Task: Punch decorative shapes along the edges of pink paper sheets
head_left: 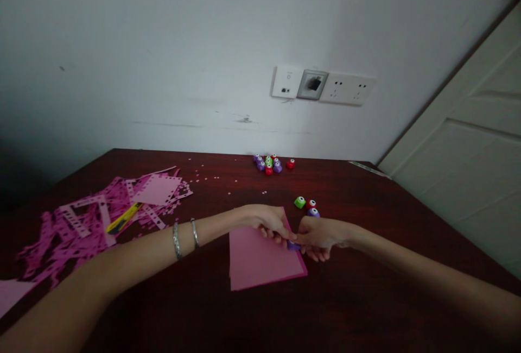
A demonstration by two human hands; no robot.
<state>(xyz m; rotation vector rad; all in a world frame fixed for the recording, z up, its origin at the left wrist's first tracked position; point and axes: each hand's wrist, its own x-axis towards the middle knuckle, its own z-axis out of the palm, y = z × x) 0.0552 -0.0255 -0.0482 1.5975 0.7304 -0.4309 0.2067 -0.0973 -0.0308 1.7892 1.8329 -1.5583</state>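
A stack of pink paper sheets (pixel 260 266) lies on the table in front of me. At its right edge is a small purple craft punch (pixel 293 245), mostly covered by my fingers. My left hand (pixel 271 225) reaches over the paper, its fingers curled and its thumb and fingertips closed against the punch's left side. My right hand (pixel 319 236) grips the punch from the right, fingers bent around it. Just beyond my right hand sit a green punch (pixel 300 202), a red punch (pixel 312 204) and another purple punch (pixel 313 212).
A heap of pink paper strips (pixel 89 217) covers the table's left side, with a yellow-and-black cutter (pixel 124 218) and a punched square sheet (pixel 158 189) on top. Several coloured punches (pixel 268 164) cluster near the wall. Wall sockets (pixel 348 89) are above; a white door (pixel 468 141) stands right.
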